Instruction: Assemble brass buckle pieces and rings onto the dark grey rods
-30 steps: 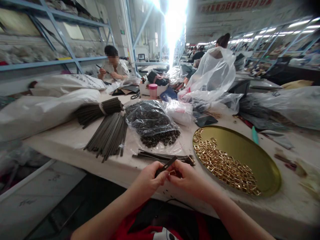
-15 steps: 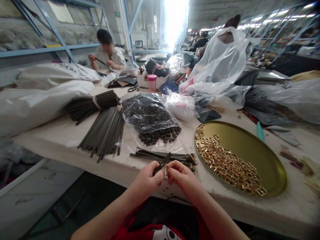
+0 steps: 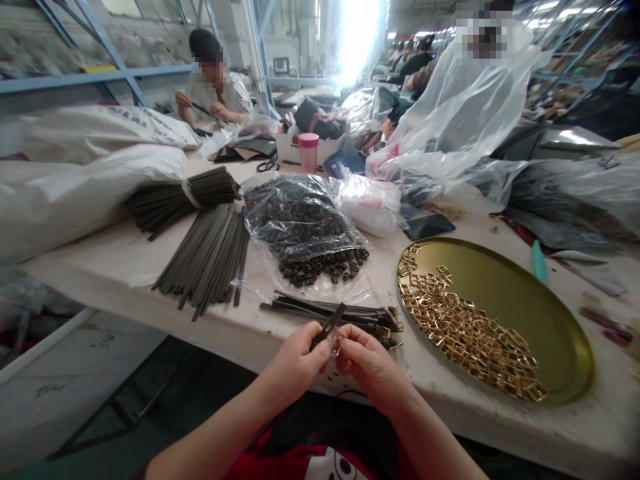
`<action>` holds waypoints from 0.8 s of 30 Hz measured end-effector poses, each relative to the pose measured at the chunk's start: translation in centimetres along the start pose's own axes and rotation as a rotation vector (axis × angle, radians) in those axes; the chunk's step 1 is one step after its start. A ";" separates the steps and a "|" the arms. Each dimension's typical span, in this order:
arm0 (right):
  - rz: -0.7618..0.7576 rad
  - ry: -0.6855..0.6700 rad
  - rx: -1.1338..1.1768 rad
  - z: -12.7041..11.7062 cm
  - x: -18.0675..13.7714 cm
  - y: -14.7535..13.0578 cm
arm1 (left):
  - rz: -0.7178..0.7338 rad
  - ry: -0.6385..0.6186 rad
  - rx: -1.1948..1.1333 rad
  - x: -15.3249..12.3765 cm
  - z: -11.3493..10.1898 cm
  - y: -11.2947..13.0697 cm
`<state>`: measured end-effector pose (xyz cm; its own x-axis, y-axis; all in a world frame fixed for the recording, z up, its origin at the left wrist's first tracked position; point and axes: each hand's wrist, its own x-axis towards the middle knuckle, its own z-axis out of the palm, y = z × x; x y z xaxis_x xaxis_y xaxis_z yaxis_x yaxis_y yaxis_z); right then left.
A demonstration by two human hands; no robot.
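Observation:
My left hand (image 3: 295, 363) pinches a thin dark strap (image 3: 329, 325) that sticks up and to the right. My right hand (image 3: 367, 363) is closed against it, fingers pinched on a small gold buckle (image 3: 335, 338) at the strap. Both hands hover at the table's near edge. Just beyond them lies a small pile of dark straps with buckles (image 3: 333, 310). A round gold tray (image 3: 545, 300) holding several loose gold buckles (image 3: 465, 333) sits to the right.
Loose and bundled dark straps (image 3: 207, 257) lie at the left. A clear bag of small dark loops (image 3: 305, 233) sits in the middle. White sacks (image 3: 85, 180), plastic bags, a pink cup (image 3: 308, 151) and a phone (image 3: 429, 227) lie farther back. Other people work behind.
My hands stay together on the strap and buckle, with small finger movements. The view has shifted slightly, so the table and tray sit a little lower and to the right.

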<state>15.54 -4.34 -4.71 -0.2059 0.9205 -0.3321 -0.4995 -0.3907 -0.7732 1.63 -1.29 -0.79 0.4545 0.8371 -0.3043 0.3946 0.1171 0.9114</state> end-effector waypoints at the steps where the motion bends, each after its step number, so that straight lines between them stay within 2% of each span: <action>1: 0.006 -0.006 0.009 0.0 -0.1 0.0 | -0.002 0.001 -0.005 0.0 0.0 0.0; 4: -0.032 0.024 -0.054 0.0 -0.3 -0.2 | 0.017 0.037 0.046 -0.1 0.0 0.0; 7: -0.132 0.077 -0.161 0.1 -0.3 -0.1 | 0.048 0.069 0.130 -0.1 0.0 -0.1; 12: -0.314 0.168 -0.211 0.5 -0.6 1.0 | 0.074 0.091 0.171 -0.5 0.4 -0.4; 14: -0.400 0.223 -0.286 0.7 -1.0 1.5 | 0.076 0.088 0.174 -0.8 0.5 -0.4; 17: -0.435 0.238 -0.359 1.0 -1.6 1.3 | 0.106 0.032 0.140 -1.3 0.2 0.2; 20: -0.408 0.230 -0.215 1.2 -2.3 0.1 | 0.146 -0.014 0.113 -2.0 -0.7 1.1; 24: -0.319 0.192 0.116 1.5 -3.2 -1.2 | 0.153 -0.037 0.265 -3.3 -1.8 1.9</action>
<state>15.51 -6.84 -1.94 0.1313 0.9733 -0.1883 -0.6070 -0.0713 -0.7915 -0.54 -2.87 2.39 0.5517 0.8136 -0.1836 0.5118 -0.1564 0.8448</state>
